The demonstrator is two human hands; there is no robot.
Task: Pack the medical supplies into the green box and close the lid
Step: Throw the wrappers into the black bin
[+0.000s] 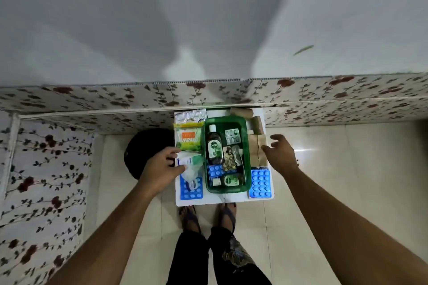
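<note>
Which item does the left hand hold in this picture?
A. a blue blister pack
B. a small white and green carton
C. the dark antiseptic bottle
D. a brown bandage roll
B: the left hand grips the small white and green carton beside the green box; the bottle lies inside it.

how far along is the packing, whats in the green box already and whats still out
Partly done. The green box already holds a Dettol bottle, blister strips and small packs. In hand: the left hand grips a white-green packet; the right hand hovers open by the brown rolls. Left: the cotton bud pack, two blue tablet strips, the rolls, then the lid, which is not in view.
</note>
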